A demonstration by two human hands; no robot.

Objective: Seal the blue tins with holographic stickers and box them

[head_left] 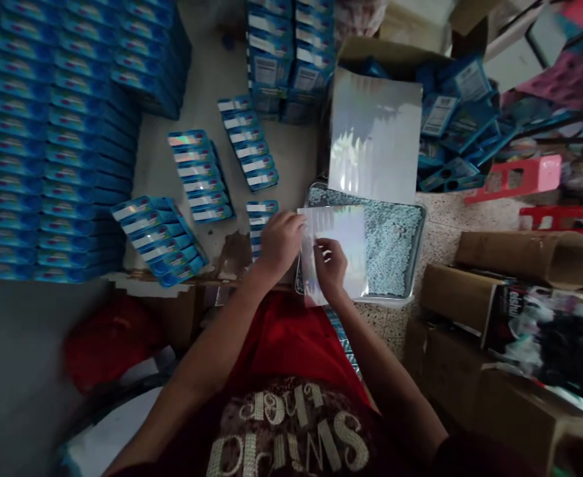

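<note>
A shiny silvery sticker sheet [348, 255] lies over the left part of a tray [419, 255] filled with pale blue granules. My left hand [282, 244] pinches the sheet near its upper left corner. Closed fingers of my right hand [331, 265] are on the left part of the same sheet; whatever they pinch is too small to make out. A short row of blue boxes [256, 225] with pale strips is just left of my left hand, partly hidden by it. Another silvery sheet [375, 139] stands above the tray, against an open carton.
Rows of blue boxes [199, 175] stand on the table [291, 149], with tall stacks [18, 152] at the far left. More blue boxes [465, 119] fill the carton at upper right. Cardboard boxes [458, 298] and a pink stool [520, 179] are at right.
</note>
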